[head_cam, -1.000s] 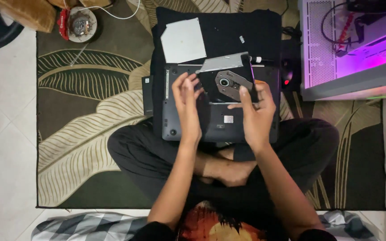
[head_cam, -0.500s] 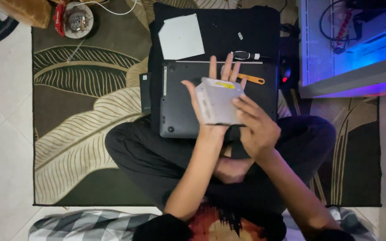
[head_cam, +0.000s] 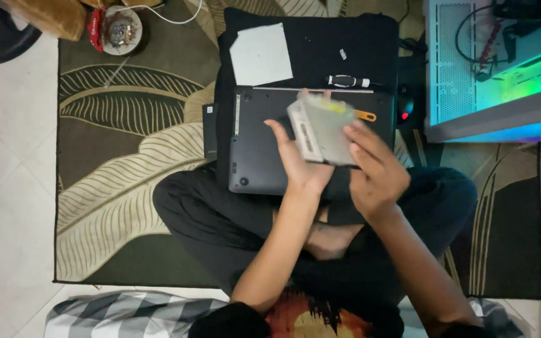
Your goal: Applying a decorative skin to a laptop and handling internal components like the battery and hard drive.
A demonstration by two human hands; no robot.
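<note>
The flat silver drive [head_cam: 324,130] sat in the laptop [head_cam: 264,153] bay a second ago — now it is lifted clear, so the removal looks done. The left hand [head_cam: 300,164] grips its edge and the right hand [head_cam: 376,168] clasps its lower corner, above the upturned base. Its underside and the bay are hidden — the orange-handled tool [head_cam: 365,116] barely shows.

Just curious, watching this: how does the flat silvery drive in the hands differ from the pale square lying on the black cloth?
The silvery drive is held up and tilted between left hand and right hand; the pale square lies flat, untouched. The drive shows a thick edge; the square looks sheet-thin. Both are roughly square and light-coloured.
</note>
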